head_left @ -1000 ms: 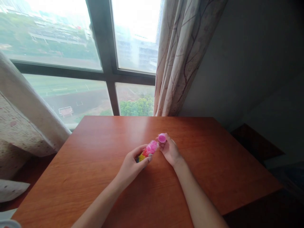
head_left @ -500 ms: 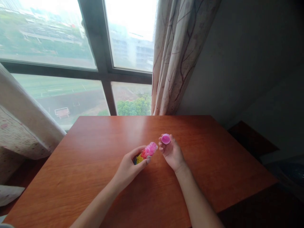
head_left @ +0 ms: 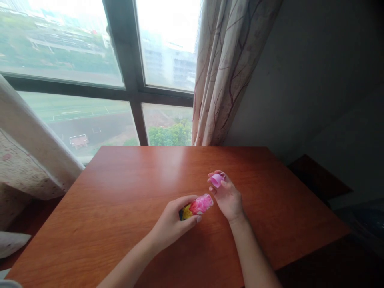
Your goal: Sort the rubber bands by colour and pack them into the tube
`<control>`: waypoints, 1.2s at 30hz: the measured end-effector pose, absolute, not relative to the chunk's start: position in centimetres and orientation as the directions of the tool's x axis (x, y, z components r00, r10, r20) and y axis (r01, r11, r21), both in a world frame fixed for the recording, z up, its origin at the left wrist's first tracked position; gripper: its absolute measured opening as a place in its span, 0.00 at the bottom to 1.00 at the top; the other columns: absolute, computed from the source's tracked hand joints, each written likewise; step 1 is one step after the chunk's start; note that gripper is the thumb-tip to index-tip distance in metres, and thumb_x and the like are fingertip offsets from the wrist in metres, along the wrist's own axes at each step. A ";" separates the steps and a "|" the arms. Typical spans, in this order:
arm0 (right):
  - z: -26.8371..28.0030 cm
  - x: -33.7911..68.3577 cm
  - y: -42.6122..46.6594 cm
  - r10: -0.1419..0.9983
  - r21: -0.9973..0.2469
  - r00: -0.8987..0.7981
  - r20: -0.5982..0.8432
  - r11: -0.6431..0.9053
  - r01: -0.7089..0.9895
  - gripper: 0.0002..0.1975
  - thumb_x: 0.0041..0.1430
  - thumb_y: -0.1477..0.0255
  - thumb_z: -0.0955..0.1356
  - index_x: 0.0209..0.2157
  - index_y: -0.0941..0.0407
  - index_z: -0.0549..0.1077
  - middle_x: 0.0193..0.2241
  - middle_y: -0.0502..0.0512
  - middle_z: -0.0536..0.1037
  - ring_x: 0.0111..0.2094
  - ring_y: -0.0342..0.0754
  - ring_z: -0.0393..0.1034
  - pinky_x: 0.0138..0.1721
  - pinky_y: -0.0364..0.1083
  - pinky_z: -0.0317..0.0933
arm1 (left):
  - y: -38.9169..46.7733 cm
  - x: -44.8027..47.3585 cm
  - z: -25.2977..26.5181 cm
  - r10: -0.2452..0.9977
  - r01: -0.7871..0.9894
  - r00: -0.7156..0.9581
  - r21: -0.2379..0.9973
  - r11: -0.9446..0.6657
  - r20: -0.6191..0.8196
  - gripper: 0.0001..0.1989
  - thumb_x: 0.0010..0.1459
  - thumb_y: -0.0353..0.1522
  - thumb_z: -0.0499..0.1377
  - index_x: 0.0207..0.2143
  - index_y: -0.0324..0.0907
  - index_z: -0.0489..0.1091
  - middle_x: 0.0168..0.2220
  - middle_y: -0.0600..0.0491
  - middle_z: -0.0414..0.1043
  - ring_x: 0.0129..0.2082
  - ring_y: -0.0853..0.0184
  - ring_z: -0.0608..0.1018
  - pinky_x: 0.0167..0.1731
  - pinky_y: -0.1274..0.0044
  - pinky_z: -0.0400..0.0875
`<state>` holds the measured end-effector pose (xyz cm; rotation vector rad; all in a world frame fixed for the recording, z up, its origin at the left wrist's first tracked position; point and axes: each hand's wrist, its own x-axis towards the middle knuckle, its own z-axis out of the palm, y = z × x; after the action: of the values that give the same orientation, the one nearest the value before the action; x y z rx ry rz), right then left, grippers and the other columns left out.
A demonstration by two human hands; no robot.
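My left hand [head_left: 172, 220] is wrapped round a small clear bottle [head_left: 200, 205] with pink, red, yellow and dark colours. The bottle is tilted, its pink end pointing up and right, and its lower end is hidden in my palm. Just beyond that end, my right hand [head_left: 228, 199] pinches a pink cap [head_left: 216, 180] with its hollow side turned toward the camera and a small ring-like part at its back. Cap and bottle are apart. Both hands are above the brown wooden table [head_left: 144, 180].
A large window [head_left: 163, 96] stands behind the table, with patterned curtains [head_left: 219, 88] on either side. A grey wall [head_left: 288, 80] is at the right. The rim of a pale round object [head_left: 10, 284] shows at the bottom left corner.
Both hands have moved right, and the left hand has also come lower with the bottle. The cap has turned, so its side and ring part now show.
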<state>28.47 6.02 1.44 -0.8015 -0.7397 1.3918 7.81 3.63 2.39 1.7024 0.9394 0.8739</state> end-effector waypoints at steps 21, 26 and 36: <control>1.4 26.3 5.5 0.972 -0.928 -0.125 0.198 0.145 -0.344 0.14 0.54 0.69 0.73 0.43 0.54 0.75 0.44 0.56 0.77 0.43 0.50 0.69 0.46 0.47 0.63 | 5.1 6.4 2.5 0.914 0.238 0.399 0.955 -0.179 0.071 0.18 0.56 0.35 0.62 0.48 0.39 0.73 0.42 0.51 0.78 0.41 0.61 0.77 0.41 0.76 0.71; 1.5 26.6 5.4 0.967 -0.942 -0.159 0.197 0.142 -0.303 0.14 0.55 0.69 0.73 0.44 0.53 0.75 0.43 0.55 0.77 0.42 0.49 0.70 0.45 0.45 0.63 | 5.1 6.3 2.3 0.911 0.248 0.408 0.953 -0.177 0.063 0.18 0.56 0.36 0.62 0.48 0.39 0.73 0.43 0.51 0.79 0.41 0.61 0.78 0.42 0.76 0.71; 1.8 27.1 5.2 0.960 -0.972 -0.220 0.176 0.133 -0.194 0.14 0.56 0.68 0.73 0.45 0.53 0.75 0.45 0.56 0.77 0.44 0.50 0.71 0.45 0.46 0.64 | 5.2 6.3 2.8 0.901 0.298 0.432 0.937 -0.181 0.037 0.16 0.57 0.37 0.60 0.46 0.39 0.75 0.40 0.52 0.79 0.40 0.60 0.78 0.40 0.76 0.71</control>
<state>27.14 5.25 1.79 -0.8398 -1.3127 1.3386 6.25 5.21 2.75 1.7115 1.0472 0.7750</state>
